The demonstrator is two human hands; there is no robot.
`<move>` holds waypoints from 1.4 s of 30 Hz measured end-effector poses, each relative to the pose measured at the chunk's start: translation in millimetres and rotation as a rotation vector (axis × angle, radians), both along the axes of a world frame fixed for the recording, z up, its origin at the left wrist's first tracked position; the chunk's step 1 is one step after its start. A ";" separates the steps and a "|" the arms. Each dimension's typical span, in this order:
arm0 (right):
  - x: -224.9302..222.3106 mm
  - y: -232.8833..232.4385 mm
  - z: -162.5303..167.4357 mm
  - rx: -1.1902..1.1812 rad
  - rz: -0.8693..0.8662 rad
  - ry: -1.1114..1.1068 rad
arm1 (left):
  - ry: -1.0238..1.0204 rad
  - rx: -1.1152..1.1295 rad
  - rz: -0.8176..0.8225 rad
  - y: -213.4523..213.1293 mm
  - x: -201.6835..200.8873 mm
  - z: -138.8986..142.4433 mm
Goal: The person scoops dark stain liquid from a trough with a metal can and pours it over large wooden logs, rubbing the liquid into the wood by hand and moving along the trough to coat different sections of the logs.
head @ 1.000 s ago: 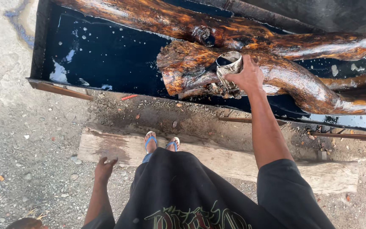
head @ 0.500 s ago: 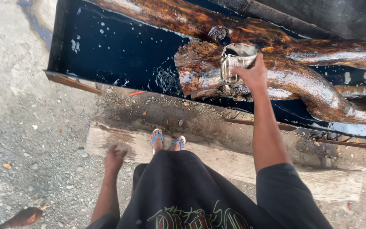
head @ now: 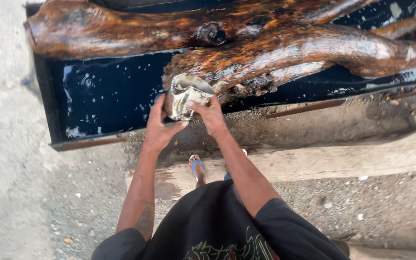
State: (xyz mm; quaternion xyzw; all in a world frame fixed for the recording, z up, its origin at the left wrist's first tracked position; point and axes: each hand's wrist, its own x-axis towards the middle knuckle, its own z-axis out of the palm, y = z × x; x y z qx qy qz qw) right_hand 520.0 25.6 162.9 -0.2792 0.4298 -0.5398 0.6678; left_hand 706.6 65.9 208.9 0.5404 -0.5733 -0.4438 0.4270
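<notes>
Both hands on a metal cup at the near log's end.

Left hand (head: 159,129) and right hand (head: 211,114) have fingers wrapped on the dented cup (head: 187,96), held at the butt of the log (head: 285,53) over the dark trough (head: 102,103). Logs look wet and glossy throughout; remaining wetting cannot be judged.

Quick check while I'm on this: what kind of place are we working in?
Likely an outdoor wood-treating yard. Wet, glossy logs lie in a dark trough of liquid on gravel ground; both hands, left hand and right hand, hold a battered can at its edge.
</notes>
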 end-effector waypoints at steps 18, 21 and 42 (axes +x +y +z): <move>8.1 -53.4 10.1 0.403 0.086 -0.151 | -0.435 -0.040 0.139 -73.6 -40.6 5.1; -11.9 -62.8 7.8 0.422 0.037 -0.259 | -0.569 -0.069 0.072 -88.0 -61.6 21.2; -212.4 31.8 -8.4 0.297 -0.606 0.073 | -0.492 -0.467 -0.196 -5.5 -282.7 -53.9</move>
